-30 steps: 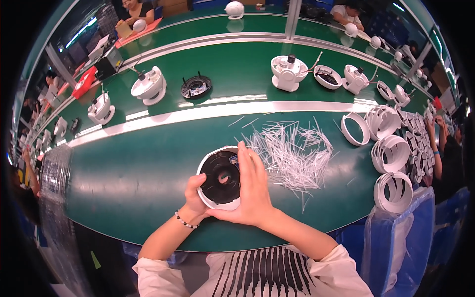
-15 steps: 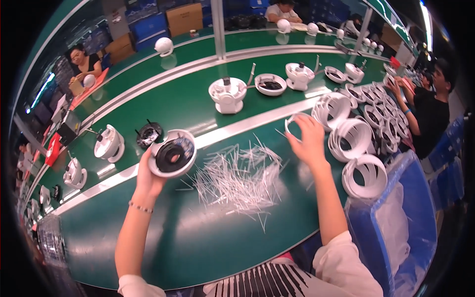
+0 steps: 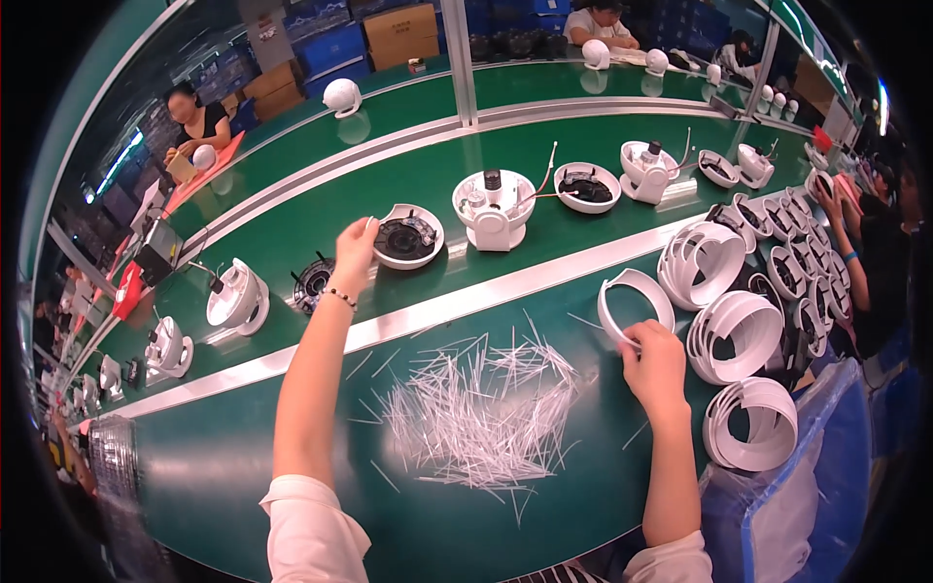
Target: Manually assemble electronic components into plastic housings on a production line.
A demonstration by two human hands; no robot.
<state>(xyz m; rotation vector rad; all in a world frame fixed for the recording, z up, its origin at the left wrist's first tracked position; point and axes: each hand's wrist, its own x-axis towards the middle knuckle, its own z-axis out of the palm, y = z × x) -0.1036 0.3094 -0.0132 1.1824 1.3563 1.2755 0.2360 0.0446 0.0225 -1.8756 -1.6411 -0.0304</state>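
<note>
My left hand [image 3: 357, 253] reaches over the green belt, its fingers curled together at the left rim of a bowl-shaped white housing [image 3: 436, 229] with a black inside. The housing rests open side up on the belt. Near the table's right side, my right hand [image 3: 658, 367] pinches the lower edge of a thin white plastic ring [image 3: 664, 294], which stands tilted beside stacks of similar rings [image 3: 737, 335]. Between my forearms lies a loose heap of thin clear-white strips [image 3: 476, 413] on the green table.
Along the belt stand white housings on bases [image 3: 494, 209] with wires, and a black round part [image 3: 313, 282]. A metal rail [image 3: 466, 309] divides belt from table. Many black-and-white round parts [image 3: 785, 272] crowd the right. A lined blue bin [image 3: 807, 486] stands lower right. Other people work nearby.
My left hand has carried the white housing from above the rail forward onto the belt. My right hand has come nearer to me with the ring, now turned more upright.
</note>
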